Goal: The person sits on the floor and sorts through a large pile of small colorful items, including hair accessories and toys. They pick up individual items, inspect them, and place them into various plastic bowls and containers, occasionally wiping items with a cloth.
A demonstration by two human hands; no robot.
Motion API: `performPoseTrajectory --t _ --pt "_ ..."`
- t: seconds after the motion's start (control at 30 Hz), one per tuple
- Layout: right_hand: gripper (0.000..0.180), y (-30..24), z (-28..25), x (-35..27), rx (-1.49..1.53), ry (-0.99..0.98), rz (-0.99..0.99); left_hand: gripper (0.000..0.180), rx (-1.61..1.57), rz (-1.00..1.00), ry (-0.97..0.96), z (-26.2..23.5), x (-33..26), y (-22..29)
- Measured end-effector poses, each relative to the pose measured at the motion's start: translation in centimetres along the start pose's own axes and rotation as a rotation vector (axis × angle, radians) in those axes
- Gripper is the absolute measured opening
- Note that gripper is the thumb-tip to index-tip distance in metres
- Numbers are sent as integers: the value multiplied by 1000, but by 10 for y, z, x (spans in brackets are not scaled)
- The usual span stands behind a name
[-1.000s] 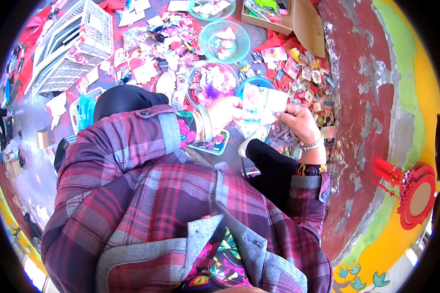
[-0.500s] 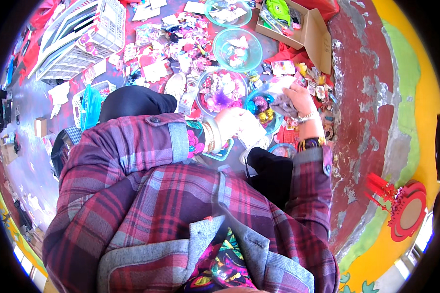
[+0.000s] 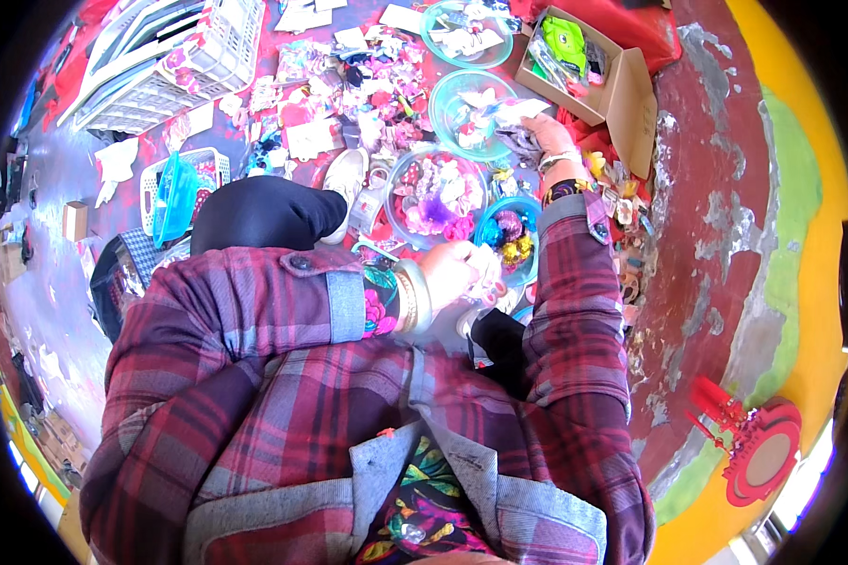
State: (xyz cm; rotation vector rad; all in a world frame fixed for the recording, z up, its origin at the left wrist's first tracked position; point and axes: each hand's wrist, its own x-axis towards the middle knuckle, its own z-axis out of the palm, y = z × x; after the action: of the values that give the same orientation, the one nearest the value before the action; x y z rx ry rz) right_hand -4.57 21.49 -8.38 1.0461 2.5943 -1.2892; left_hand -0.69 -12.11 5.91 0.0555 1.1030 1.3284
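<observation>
My left hand [image 3: 450,268] is closed on a small whitish-pink thing [image 3: 486,269], too blurred to name. It sits in front of a bowl of hair ornaments [image 3: 395,218], mostly pink, red and purple. Further forward, my right hand [image 3: 549,137] is closed around a crumpled grey cloth-like piece [image 3: 518,143], with a white card [image 3: 520,111] beside the fingers. That hand is at the right rim of a teal see-through bowl [image 3: 437,122] holding a few white pieces. Between the hands stands a blue basin [image 3: 534,266] with shiny blue, purple and gold balls.
An open cardboard box [image 3: 628,108] with a green packet stands at the far right. Another teal bowl [image 3: 427,47] is at the back. A loose pile of small accessories [image 3: 386,89] covers the floor ahead. Crates include a large white one [image 3: 231,71] and a small basket [image 3: 219,165], both left.
My right hand has moved forward from above the basin of balls to the teal bowl's rim. The large white sheet by my left hand is no longer spread out there. The view has shifted slightly.
</observation>
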Motion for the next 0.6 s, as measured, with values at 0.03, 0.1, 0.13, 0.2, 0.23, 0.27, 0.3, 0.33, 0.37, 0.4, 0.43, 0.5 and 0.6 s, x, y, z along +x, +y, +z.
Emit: performPoseTrajectory --t 0.03,0.1,0.13,0.2,0.23,0.27,0.3,0.33,0.37,0.4,0.43,0.5,0.6 --pt "21 6 10 3 140 -21 -4 22 -24 -11 42 2 -2 2" --pt "29 17 19 10 201 -81 100 28 -30 -114 5 0 -4 8" --pt "33 21 23 12 231 -111 153 29 -2 -126 8 0 -5 10" --pt "33 27 24 19 58 -108 66 29 53 -152 9 2 -6 14" --pt "34 14 32 23 -50 -133 9 30 52 -143 37 0 -6 13" --pt "34 -3 41 27 -156 -159 -52 31 50 -134 70 -4 -7 11" --pt "36 -34 57 26 -209 -175 -89 31 49 -120 127 -12 -9 11" --pt "37 -34 60 30 -129 -159 -35 32 32 -106 128 -14 -8 8" --pt "37 -21 58 39 -58 -131 30 32 16 -92 110 -13 -4 4" --pt "37 -10 59 48 14 -103 95 33 -1 -80 93 -12 -1 1" --pt "33 37 40 54 103 -78 162 33 14 -61 35 0 5 1" --pt "34 82 23 53 31 -100 318 33 42 -22 -6 11 10 2" --pt "22 8 78 12 -626 -417 -273 34 80 22 114 -21 0 11"
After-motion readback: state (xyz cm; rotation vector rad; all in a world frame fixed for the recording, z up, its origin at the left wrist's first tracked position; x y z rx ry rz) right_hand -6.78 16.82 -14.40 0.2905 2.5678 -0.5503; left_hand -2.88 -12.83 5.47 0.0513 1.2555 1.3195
